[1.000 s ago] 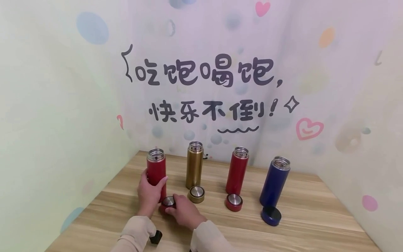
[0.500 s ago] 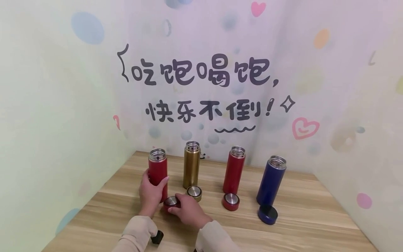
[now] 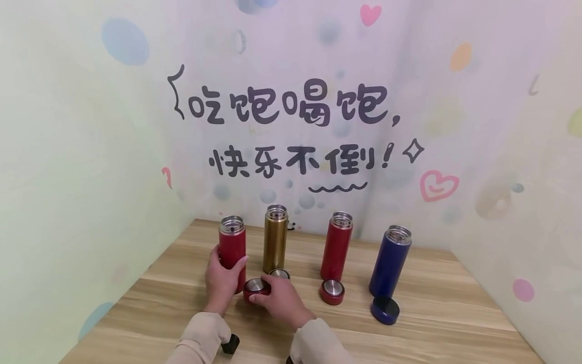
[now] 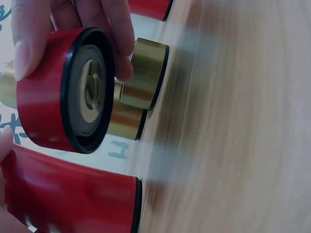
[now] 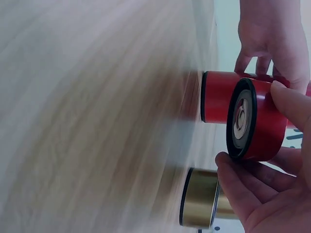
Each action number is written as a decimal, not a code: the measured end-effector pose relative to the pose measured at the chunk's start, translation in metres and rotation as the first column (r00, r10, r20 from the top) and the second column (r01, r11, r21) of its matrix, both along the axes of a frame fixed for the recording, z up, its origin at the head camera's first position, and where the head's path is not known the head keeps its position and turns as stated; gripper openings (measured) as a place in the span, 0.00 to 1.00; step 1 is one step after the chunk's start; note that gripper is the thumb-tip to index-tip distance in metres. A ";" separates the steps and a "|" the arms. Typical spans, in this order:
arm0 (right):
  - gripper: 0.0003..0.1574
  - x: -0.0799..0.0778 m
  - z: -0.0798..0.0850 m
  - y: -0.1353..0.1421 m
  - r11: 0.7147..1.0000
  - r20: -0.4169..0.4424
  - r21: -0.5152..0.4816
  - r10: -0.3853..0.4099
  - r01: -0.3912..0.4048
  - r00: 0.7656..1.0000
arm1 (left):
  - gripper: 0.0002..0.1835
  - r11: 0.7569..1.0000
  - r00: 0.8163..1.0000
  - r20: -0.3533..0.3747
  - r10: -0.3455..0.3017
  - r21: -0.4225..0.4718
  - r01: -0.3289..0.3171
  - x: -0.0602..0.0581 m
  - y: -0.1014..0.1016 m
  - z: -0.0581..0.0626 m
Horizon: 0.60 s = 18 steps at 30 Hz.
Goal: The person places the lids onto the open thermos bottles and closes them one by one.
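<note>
In the head view, my left hand (image 3: 222, 277) grips the leftmost red thermos bottle (image 3: 233, 245), upright and lidless, with its steel mouth showing. My right hand (image 3: 287, 301) pinches a red lid (image 3: 253, 297) by its side, just right of that bottle's base. Both wrist views show the lid (image 5: 269, 124) raised off the wood, its black-rimmed underside facing down. Thumb on one side and fingers on the other hold it in the right wrist view. Behind the right hand, a gold lid (image 3: 280, 274) is partly hidden, in front of a gold thermos bottle (image 3: 275, 245).
Further right stand a second red bottle (image 3: 336, 253) and a blue bottle (image 3: 391, 265), both uncapped. A red lid (image 3: 333, 299) and a blue lid (image 3: 384, 316) lie before them on the wooden table (image 3: 409, 344). A printed curtain (image 3: 291, 50) hangs right behind the table.
The left hand has brought its red bottle rightward, closer to the gold one. The right hand and its lid have shifted right too, now covering much of the gold lid.
</note>
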State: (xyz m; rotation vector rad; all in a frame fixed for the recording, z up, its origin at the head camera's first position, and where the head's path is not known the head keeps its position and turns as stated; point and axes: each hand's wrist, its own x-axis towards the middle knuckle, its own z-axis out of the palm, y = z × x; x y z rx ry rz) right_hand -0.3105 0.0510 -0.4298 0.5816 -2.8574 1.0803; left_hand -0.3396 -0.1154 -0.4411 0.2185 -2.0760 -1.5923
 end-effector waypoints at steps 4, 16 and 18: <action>0.38 -0.001 0.000 0.005 1.000 -0.010 -0.013 -0.018 0.017 1.000 | 0.44 1.000 1.000 -0.008 0.001 -0.008 -0.002 -0.003 0.003 -0.001; 0.41 -0.001 0.004 0.015 0.990 -0.041 -0.125 -0.074 0.068 0.996 | 0.46 1.000 0.999 -0.029 -0.031 0.005 0.031 -0.001 0.008 -0.004; 0.41 -0.001 0.005 0.017 0.986 -0.053 -0.144 -0.093 0.085 0.994 | 0.45 1.000 0.999 -0.031 -0.031 0.005 0.031 -0.001 0.009 -0.004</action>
